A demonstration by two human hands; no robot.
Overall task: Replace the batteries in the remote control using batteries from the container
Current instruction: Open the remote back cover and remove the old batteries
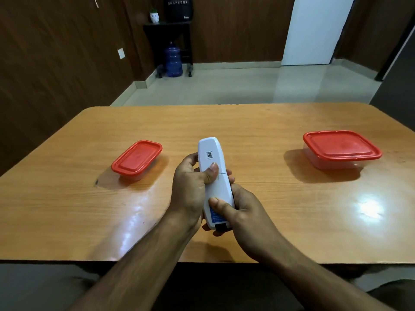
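Remote control: a white remote control (213, 182) is held in the air above the middle of the table (269, 232), nearer the near edge than the far one. Its back faces up, long axis running away from the person and tipped slightly left at the far end. A small code sticker sits on the upper part, a blue label and a dark opening near the lower end.
Left hand: the left hand (190, 187) wraps the remote's left side about midway along it, fingers curled behind the body and the thumb laid across the back, right at a seam that crosses the casing.
Right hand: the right hand (244, 212) grasps the lower end from the right, thumb pressed on the back just above the blue label, fingertips showing beneath the bottom end.
Small container: a narrow clear container with a red lid (137, 160) stands on the table toward the left edge, well apart from the hands, lid on.
Large container: a wider clear container with a red lid (341, 149) stands toward the right edge, well apart from the hands, lid on. What is inside either one I cannot tell.
Room: beyond the far edge, a pale floor, dark wooden walls, a blue water jug (173, 60) under a black stand (167, 28).
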